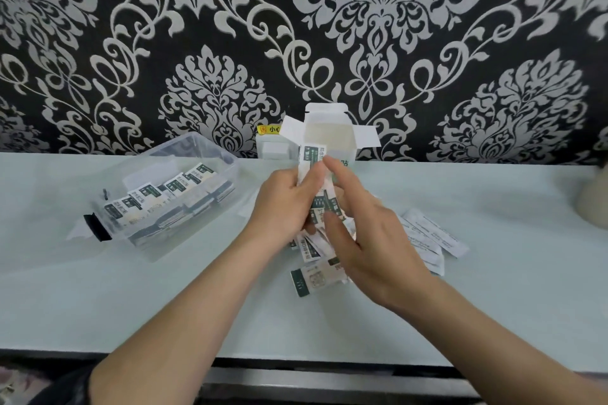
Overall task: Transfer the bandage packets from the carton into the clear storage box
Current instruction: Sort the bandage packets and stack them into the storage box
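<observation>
- While your left hand (283,204) holds a bundle of packets (312,158) upright over the table (164,306), the step in hand reads as gathering and squaring a batch before it goes into the box.
- Left hand: fingers curled round the lower half of the bundle, gripping it firmly; the forearm comes in from the lower left.
- Right hand (371,240): fingers nearly straight and spread, with the index tip against the upper edge of the bundle. It steadies rather than grips. The thumb is hidden behind the packets, so you cannot tell whether it pinches.
- Carton (329,133): stands against the wall just behind your hands, flaps open. What remains inside is not visible.
- Storage box (227,158): clear, lid off, on the table to your left and well apart from the hands. Stored packets (158,194) stand in it in rows and fill much of it.
- Loose packets (316,279): several lie on the table directly beneath your hands, not yet collected.
- White slips (431,237): a few lie flat to the right of your right hand. Whether they belong to the task is unclear.
- Progress, as a judgement: well along, with one handful held and a small pile left.
- Next move calls for:
  - tapping the bundle even so that no packet fans out;
  - carrying it left with a firm grip;
  - setting it on edge beside the rows already stored;
  - picking up the loose packets afterwards.
</observation>
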The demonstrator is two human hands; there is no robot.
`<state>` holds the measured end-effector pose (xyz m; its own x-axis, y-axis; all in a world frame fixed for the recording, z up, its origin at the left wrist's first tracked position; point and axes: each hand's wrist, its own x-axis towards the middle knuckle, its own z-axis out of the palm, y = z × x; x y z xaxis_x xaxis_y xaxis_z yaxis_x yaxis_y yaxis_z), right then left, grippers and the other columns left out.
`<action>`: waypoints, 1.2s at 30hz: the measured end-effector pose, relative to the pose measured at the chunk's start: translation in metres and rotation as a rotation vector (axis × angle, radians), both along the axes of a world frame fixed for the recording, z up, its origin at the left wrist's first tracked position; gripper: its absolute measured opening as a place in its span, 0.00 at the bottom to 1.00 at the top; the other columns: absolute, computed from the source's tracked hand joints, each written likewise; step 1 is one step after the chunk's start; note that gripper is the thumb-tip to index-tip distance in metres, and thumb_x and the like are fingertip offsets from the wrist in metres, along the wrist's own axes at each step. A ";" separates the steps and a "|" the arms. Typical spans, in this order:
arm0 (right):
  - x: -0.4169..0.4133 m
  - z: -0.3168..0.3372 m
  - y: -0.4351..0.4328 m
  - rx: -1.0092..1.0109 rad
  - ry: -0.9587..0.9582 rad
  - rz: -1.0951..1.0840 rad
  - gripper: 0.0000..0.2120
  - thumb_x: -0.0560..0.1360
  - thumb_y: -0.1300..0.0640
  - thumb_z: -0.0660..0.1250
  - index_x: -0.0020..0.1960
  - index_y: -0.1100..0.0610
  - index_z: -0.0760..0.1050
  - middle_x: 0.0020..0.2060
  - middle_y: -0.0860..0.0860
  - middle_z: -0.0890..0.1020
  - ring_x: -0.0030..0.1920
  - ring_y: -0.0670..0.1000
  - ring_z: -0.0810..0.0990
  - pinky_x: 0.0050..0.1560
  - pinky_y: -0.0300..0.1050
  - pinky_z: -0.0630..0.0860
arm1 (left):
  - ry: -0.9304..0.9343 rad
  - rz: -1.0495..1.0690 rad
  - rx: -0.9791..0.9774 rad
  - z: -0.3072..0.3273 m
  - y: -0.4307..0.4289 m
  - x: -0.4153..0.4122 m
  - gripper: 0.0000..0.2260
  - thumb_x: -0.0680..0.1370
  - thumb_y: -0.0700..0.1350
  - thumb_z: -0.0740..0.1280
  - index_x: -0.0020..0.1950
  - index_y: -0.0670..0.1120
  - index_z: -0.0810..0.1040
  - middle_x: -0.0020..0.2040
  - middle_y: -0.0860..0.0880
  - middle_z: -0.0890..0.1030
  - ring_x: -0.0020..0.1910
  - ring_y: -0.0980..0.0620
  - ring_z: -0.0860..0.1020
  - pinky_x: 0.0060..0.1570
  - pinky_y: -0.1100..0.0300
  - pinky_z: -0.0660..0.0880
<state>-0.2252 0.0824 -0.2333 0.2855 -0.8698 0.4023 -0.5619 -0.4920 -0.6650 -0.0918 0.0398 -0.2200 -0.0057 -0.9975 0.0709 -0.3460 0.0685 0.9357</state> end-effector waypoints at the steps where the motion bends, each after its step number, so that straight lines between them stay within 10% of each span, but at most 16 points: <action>1: -0.002 0.001 0.000 0.031 -0.043 0.002 0.26 0.80 0.57 0.59 0.74 0.42 0.57 0.40 0.36 0.75 0.38 0.39 0.73 0.40 0.37 0.68 | -0.012 0.008 -0.008 -0.002 -0.002 -0.003 0.22 0.80 0.57 0.61 0.37 0.41 0.79 0.30 0.42 0.80 0.26 0.47 0.78 0.31 0.52 0.74; 11: -0.043 0.018 -0.027 0.772 -0.722 -0.042 0.16 0.81 0.54 0.61 0.52 0.67 0.79 0.43 0.64 0.84 0.39 0.55 0.83 0.36 0.45 0.81 | -0.001 -0.185 0.058 -0.002 0.007 -0.038 0.06 0.76 0.49 0.70 0.43 0.48 0.82 0.35 0.51 0.85 0.31 0.54 0.82 0.30 0.58 0.78; 14: -0.059 0.024 -0.036 0.689 -0.787 -0.143 0.16 0.82 0.54 0.59 0.53 0.66 0.78 0.45 0.61 0.85 0.43 0.58 0.83 0.41 0.48 0.82 | -0.332 -0.158 -0.035 -0.007 0.000 -0.032 0.06 0.73 0.53 0.72 0.47 0.54 0.82 0.39 0.58 0.82 0.34 0.64 0.76 0.33 0.69 0.70; 19: -0.076 0.028 -0.042 0.684 -0.904 -0.337 0.16 0.82 0.56 0.60 0.56 0.70 0.74 0.43 0.63 0.83 0.35 0.54 0.82 0.31 0.45 0.79 | -0.923 -0.145 -0.102 -0.018 0.001 -0.025 0.18 0.76 0.59 0.67 0.63 0.53 0.76 0.58 0.54 0.80 0.54 0.52 0.76 0.52 0.55 0.73; 31: -0.055 0.020 -0.045 0.776 -1.130 -0.351 0.09 0.84 0.61 0.54 0.54 0.65 0.69 0.43 0.62 0.85 0.46 0.59 0.86 0.45 0.57 0.82 | -0.333 0.045 0.050 0.000 -0.007 -0.003 0.09 0.74 0.39 0.71 0.41 0.53 0.82 0.41 0.54 0.81 0.42 0.53 0.79 0.43 0.58 0.77; 36: -0.038 0.018 -0.043 0.716 -1.073 -0.461 0.07 0.84 0.60 0.53 0.53 0.59 0.69 0.47 0.59 0.85 0.44 0.56 0.85 0.52 0.59 0.80 | 0.279 0.166 0.137 0.012 0.005 0.014 0.09 0.74 0.32 0.70 0.42 0.47 0.82 0.43 0.44 0.85 0.43 0.47 0.83 0.43 0.54 0.80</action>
